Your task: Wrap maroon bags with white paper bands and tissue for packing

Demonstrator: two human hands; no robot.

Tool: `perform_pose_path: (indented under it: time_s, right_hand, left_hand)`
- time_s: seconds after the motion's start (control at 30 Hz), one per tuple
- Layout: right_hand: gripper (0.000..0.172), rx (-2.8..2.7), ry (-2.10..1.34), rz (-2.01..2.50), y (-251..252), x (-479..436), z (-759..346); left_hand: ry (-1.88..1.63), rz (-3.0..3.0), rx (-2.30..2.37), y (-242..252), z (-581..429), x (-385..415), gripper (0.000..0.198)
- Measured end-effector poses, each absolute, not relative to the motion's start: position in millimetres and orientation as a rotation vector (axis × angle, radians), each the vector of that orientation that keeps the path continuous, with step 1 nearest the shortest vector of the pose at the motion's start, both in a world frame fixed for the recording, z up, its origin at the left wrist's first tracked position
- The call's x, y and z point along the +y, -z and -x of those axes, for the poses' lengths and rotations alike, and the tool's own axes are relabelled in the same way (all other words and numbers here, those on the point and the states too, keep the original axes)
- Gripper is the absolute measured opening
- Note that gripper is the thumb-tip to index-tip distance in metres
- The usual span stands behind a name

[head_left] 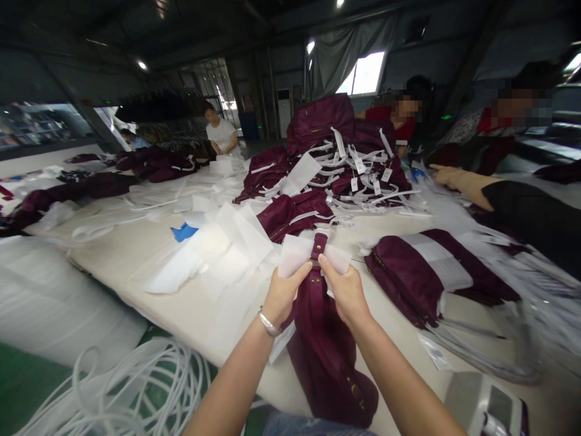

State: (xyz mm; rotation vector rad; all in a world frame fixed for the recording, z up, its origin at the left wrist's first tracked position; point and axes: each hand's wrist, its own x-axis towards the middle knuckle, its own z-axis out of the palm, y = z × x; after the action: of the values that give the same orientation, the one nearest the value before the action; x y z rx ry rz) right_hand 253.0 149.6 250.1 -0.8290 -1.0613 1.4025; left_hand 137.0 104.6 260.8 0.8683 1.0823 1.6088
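A maroon bag [324, 357] lies lengthwise on the table edge in front of me, with brass-coloured studs on its strap. Both of my hands meet at the far end of that strap. My left hand [285, 290] pinches the strap and a white sheet [293, 253] from the left, a silver bangle on its wrist. From the right, my right hand [344, 289] closes its thumb on the strap near a stud, with part of the white sheet sticking out beside it. The fingers beneath the sheet are hidden.
A heap of maroon bags [322, 121] with tags stands behind. Loose white sheets [218, 242] and a blue scrap [184, 231] lie left. A wrapped bag [422, 272] sits right. Coiled white cord [136, 387] is below left. A co-worker's arm [472, 184] reaches in from the right.
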Motion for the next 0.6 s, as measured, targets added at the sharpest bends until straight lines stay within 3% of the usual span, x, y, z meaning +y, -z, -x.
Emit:
perform_pose_path:
  time_s: [0.13,0.27,0.5,0.6]
  right_hand:
    - [0.036,-1.326,-1.111,0.993,-247.9,158.4,-259.8]
    - [0.034,-1.432,-1.079,1.014,-250.5,158.8,-262.4]
    - [0.048,-1.228,-1.767,0.666,-265.5,144.7,-279.3]
    - [0.047,-1.153,-1.862,0.569,-258.1,142.1,-283.5]
  left_hand:
    - [-1.790,-0.950,1.352,-248.5,-159.2,95.6,0.035]
    - [-1.884,-1.030,1.466,-234.9,-169.1,90.0,0.034]
    - [-1.959,-0.982,1.568,-240.8,-162.1,83.8,0.029]
    - [-1.942,-0.972,1.568,-241.2,-161.4,80.0,0.029]
